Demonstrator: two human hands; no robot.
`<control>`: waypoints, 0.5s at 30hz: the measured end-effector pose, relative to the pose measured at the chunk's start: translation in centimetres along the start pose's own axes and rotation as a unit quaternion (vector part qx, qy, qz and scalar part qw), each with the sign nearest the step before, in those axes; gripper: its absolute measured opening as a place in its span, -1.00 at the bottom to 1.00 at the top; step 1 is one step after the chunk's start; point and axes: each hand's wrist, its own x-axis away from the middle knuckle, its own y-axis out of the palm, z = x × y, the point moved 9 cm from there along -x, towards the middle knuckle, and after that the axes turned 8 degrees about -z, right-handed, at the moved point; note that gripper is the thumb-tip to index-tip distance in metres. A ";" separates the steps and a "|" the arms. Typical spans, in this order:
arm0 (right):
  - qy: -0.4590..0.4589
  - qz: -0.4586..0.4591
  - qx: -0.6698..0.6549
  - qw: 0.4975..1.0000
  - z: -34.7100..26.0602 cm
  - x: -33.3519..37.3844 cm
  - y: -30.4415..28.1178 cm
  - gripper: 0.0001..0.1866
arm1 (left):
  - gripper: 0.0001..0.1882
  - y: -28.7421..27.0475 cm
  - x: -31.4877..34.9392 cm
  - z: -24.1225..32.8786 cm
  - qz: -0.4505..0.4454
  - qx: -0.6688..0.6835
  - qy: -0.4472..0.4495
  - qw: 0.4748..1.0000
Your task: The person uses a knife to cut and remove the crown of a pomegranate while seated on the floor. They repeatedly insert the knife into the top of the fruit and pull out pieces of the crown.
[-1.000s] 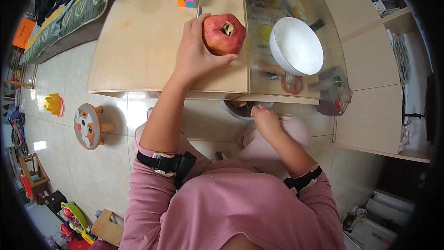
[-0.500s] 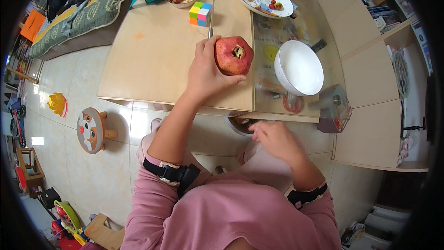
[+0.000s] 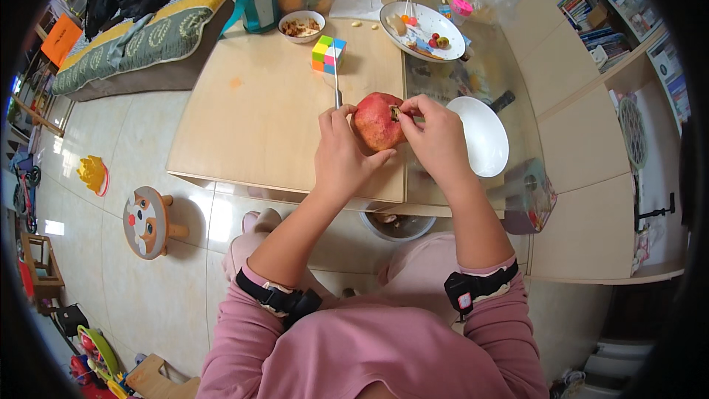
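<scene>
A red pomegranate (image 3: 377,124) is held above the near part of the wooden table (image 3: 258,122). My left hand (image 3: 341,154) grips it from the left, thumb below and fingers behind. My right hand (image 3: 437,137) pinches the fruit's dried crown, thumb and forefinger pressed together. Just beyond my left fingertips a knife (image 3: 337,85) shows its blade pointing away from me; part of its handle is hidden behind the hand. A colourful puzzle cube (image 3: 326,54) sits beside the blade. To the right of my right hand stands a white bowl (image 3: 484,140).
Farther back are a small bowl of food (image 3: 301,27), a teal-sleeved flask (image 3: 255,4) and a white plate (image 3: 421,18) with fruit and lollipops. A waste bin (image 3: 397,226) stands below the table edge. A dog-faced stool (image 3: 146,222) is on the floor at left.
My right hand has come up from over the bin to the pomegranate and now pinches its crown. The pomegranate has turned, its crown facing right. The view has shifted slightly.
</scene>
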 end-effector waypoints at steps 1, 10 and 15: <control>-0.003 -0.009 0.012 1.000 -0.1 -0.2 -0.1 -0.85 | 0.03 0.0 -0.1 -0.1 -0.006 0.003 -0.002 1.000; -0.030 -0.077 0.226 0.971 -2.2 -1.3 0.4 -0.84 | 0.12 0.5 -0.4 -0.4 -0.049 0.009 -0.032 0.998; -0.056 -0.069 0.304 0.949 -3.6 -1.3 1.1 -0.96 | 0.10 0.5 -0.4 -0.2 -0.041 0.005 -0.035 0.999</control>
